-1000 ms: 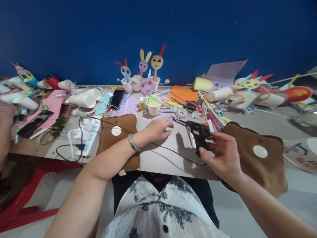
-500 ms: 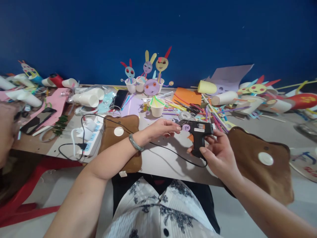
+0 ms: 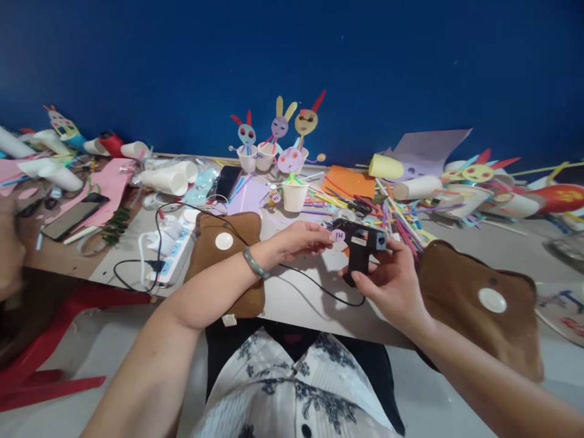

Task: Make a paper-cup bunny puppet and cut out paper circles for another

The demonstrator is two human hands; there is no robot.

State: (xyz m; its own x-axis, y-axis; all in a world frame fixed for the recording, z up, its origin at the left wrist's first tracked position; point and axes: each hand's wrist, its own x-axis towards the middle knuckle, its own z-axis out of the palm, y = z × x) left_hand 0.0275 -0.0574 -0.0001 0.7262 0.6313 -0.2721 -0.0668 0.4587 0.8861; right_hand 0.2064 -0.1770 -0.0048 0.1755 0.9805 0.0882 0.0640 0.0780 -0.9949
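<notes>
- Glue gun (image 3: pixel 359 248) held over table (image 3: pixel 292 301), btwn both hands; barrel (image 3: pixel 365 231) set approx. L–R, front end pointed at L hand (image 3: pixel 298 241), handle (image 3: pixel 357 269) hung down.
- Handle gripped from R by R hand (image 3: pixel 396 280), the nearer one; R fingers wrapped around, thumb laid low on it.
- L fingers bunched tog. by "Hi" sticker (image 3: pixel 338 235) at gun's front; whether anything's pinched can't be told.
- Paper cup (image 3: pixel 295 196) stood upright beyond L hand, untouched.
</notes>
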